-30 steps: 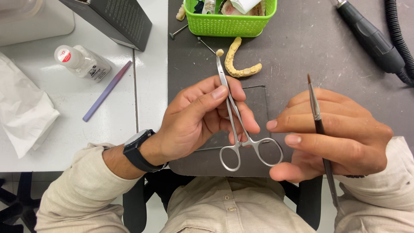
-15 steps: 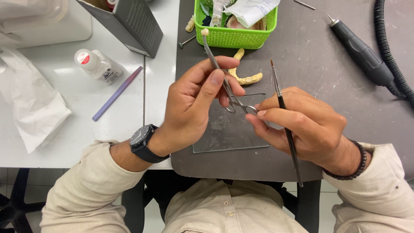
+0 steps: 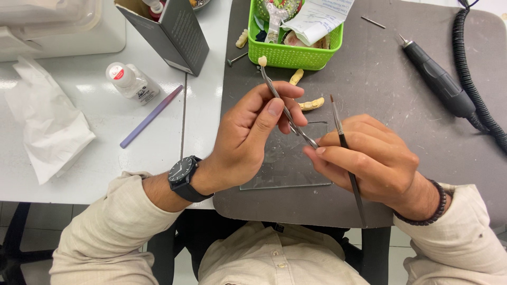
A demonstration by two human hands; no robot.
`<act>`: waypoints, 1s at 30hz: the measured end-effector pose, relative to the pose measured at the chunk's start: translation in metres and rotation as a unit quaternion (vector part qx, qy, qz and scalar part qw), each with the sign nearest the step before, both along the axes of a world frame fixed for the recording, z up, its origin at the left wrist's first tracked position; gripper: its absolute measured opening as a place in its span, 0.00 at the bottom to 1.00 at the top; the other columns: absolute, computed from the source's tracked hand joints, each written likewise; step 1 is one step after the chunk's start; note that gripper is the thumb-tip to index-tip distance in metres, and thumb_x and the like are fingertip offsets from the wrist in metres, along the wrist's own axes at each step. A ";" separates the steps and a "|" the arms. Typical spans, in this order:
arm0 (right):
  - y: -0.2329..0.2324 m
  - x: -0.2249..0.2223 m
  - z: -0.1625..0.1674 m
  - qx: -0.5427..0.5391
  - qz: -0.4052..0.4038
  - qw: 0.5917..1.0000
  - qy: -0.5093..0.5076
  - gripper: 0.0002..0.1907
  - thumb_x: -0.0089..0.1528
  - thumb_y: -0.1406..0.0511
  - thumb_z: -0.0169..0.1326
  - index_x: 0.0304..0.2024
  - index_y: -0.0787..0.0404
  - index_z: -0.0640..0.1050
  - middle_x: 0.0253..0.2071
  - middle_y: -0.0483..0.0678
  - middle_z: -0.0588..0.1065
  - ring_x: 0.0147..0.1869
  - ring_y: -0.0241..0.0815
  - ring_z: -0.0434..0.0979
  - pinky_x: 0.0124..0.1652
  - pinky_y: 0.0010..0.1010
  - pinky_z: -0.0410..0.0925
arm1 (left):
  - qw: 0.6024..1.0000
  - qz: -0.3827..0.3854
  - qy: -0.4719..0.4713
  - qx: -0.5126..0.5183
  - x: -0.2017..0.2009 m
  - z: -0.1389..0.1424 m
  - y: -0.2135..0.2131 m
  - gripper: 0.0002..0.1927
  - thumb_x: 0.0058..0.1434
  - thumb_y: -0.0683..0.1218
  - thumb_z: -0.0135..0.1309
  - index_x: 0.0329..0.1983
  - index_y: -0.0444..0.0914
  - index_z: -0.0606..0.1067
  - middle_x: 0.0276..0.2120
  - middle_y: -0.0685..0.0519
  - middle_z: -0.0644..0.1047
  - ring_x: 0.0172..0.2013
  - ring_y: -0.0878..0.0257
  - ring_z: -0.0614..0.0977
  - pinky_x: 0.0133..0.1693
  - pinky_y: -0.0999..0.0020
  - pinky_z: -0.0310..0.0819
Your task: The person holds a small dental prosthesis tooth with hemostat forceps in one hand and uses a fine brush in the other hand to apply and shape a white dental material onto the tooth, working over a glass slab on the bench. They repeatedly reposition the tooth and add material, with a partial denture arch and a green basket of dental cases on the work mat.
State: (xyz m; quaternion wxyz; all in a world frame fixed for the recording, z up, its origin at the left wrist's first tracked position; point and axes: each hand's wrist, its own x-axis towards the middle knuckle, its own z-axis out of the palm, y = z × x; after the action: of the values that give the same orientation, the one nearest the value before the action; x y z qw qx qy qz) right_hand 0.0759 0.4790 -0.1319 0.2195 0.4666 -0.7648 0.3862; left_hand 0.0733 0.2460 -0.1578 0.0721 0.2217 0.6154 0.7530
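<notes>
Left hand (image 3: 248,140) pinches the forceps (image 3: 285,108), a small tooth (image 3: 262,60) clamped at its tip above the bench (image 3: 412,137). Right hand (image 3: 369,158) grips a thin brush (image 3: 346,153) and touches the forceps handles; looks like mid-coating, next needing a steady brush tip.

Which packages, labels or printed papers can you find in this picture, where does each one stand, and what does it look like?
Small bottle: lying on the white table, upper left; clear, white cap, red-and-white label.
Grey box: upright behind the bottle; tall, open top.
Printed paper: folded in the green basket, top centre; white.
</notes>
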 end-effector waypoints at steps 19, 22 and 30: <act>0.005 -0.017 -0.006 -0.037 0.092 0.994 -0.041 0.22 0.58 0.73 0.68 0.49 0.63 0.71 0.35 0.50 0.76 0.35 0.45 0.80 0.33 0.36 0.73 | 0.985 -0.066 -0.154 0.042 -0.011 -0.007 0.006 0.14 0.80 0.46 0.37 0.59 0.35 0.68 0.39 0.53 0.78 0.40 0.70 0.75 0.45 0.74 0.72; 0.001 -0.040 0.001 -0.031 0.122 0.991 -0.039 0.22 0.58 0.71 0.68 0.50 0.63 0.71 0.37 0.50 0.77 0.36 0.46 0.80 0.33 0.37 0.74 | 0.980 -0.089 -0.172 0.037 -0.025 0.002 0.000 0.14 0.79 0.46 0.37 0.59 0.35 0.68 0.39 0.53 0.77 0.40 0.70 0.75 0.45 0.74 0.72; -0.010 -0.074 0.009 -0.038 0.169 0.983 -0.068 0.23 0.60 0.67 0.71 0.48 0.65 0.70 0.38 0.53 0.77 0.36 0.46 0.81 0.34 0.37 0.76 | 0.979 -0.114 -0.171 0.009 -0.058 0.025 -0.015 0.11 0.79 0.45 0.39 0.54 0.35 0.69 0.37 0.52 0.80 0.35 0.71 0.76 0.40 0.75 0.74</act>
State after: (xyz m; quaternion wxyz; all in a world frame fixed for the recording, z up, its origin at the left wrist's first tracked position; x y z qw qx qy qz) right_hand 0.0021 0.4689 -0.1232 0.1163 0.5530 -0.6732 0.4769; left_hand 0.0155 0.2315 -0.1324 0.2596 0.1584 0.5579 0.7721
